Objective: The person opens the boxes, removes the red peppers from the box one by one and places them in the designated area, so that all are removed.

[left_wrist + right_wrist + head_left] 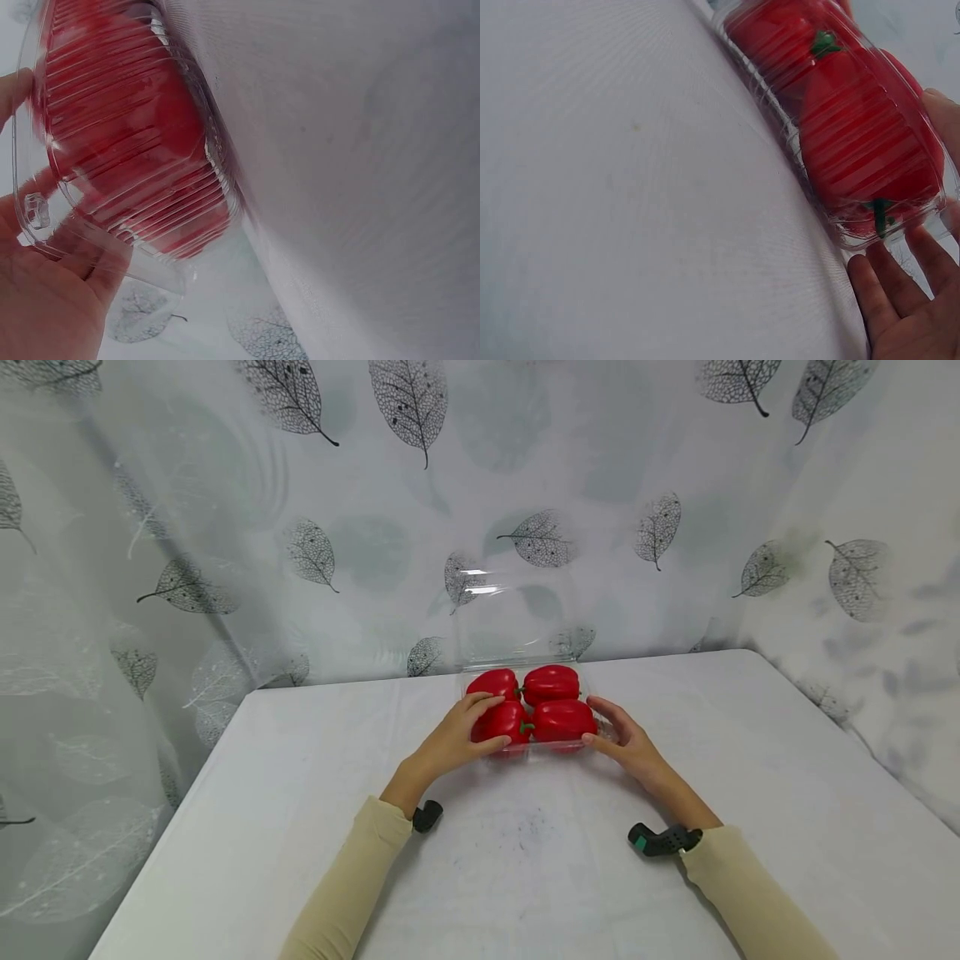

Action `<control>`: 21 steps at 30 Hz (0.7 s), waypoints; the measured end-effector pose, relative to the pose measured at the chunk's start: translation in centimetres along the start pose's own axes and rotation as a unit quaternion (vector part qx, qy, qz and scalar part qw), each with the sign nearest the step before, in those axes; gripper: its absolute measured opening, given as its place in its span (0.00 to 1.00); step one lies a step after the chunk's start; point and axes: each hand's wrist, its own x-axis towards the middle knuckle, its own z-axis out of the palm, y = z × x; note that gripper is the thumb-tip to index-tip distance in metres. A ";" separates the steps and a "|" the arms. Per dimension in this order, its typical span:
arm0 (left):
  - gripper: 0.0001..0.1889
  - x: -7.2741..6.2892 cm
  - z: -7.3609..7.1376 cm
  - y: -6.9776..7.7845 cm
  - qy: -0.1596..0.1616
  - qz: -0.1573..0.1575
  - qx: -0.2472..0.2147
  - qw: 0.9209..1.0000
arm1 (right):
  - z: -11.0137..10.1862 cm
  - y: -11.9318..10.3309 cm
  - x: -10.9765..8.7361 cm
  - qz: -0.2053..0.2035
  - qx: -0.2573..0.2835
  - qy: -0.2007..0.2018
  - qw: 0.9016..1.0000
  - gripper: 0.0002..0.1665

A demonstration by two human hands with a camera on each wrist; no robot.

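Peppers (552, 683), four and red, in two rows inside clear plastic container (540, 753), near the far edge of the white table (540, 877). At the back, clear lid (517, 618) raised upright, before the curtain (375, 577) with printed leaves. Left hand (453, 739) at the left end, with fingers over the front left pepper (501, 722) and thumb at the front rim; whether pinching or only touching, cannot tell. Right hand (633, 750) at the right end, with thumb at the front corner and fingers spread loosely along the end wall, close beside the front right pepper (564, 721). Hands apart from each other, one at each end of the container. Green stems (826, 45) visible through ribbed plastic in the right wrist view. On the wrists, black bands (663, 841); next to them, beige sleeves (750, 893).
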 end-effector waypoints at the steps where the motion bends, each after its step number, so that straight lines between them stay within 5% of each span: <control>1: 0.35 0.0 0.0 0.0 0.000 -0.002 0.001 1.000 | 0.0 0.0 0.0 0.000 -0.001 0.000 1.000 0.45; 12: 0.38 0.5 0.4 0.0 0.015 -0.029 0.034 0.999 | 0.0 0.1 0.0 -0.002 0.004 -0.005 1.000 0.45; 21: 0.37 0.7 0.6 0.2 0.020 -0.032 -0.025 0.999 | -0.1 0.1 0.1 -0.007 -0.004 -0.004 1.000 0.44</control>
